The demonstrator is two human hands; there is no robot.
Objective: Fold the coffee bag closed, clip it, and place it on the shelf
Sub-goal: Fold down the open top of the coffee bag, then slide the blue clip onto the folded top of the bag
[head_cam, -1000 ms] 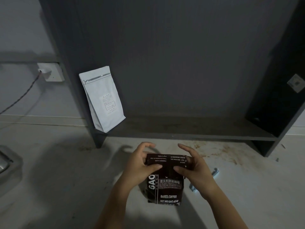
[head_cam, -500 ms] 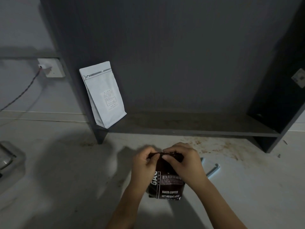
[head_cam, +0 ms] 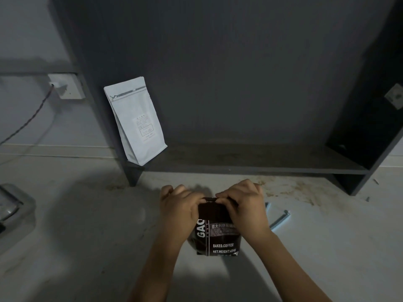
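Hands meet at the top of the dark coffee bag (head_cam: 218, 234), which stands upright on the pale table (head_cam: 87, 236) in front of the dark shelf (head_cam: 250, 164). The left hand (head_cam: 178, 209) has its grip closed on the bag's upper left corner, fingers curled over the back and the thumb pressed to the front. The right hand (head_cam: 244, 209) has its grip closed on the upper right corner in the same way, thumb and fingertips pinching the top edge. Between the two thumbs a short stretch of the bag's top edge shows, flattened and turned down toward the front. The bag's front carries white print reading "BAKED.COFFEE" and "NET.WEIGHT", with large letters running up its left side.

Just right of the bag, partly behind the right hand, a pale blue clip (head_cam: 280, 219) lies flat on the table, apart from the bag. Beyond the bag, the shelf board sits low above the table, and brownish specks are scattered on the table in front of its right half. At the shelf's left end a white pouch (head_cam: 135, 120) stands leaning against the upright side panel. Left of the shelf, a wall socket (head_cam: 67, 86) holds a plug with a cable (head_cam: 28, 120) trailing down and leftward. Far left of the bag, at the frame edge, part of a grey object (head_cam: 13, 212) rests on the table; what it is cannot be told.
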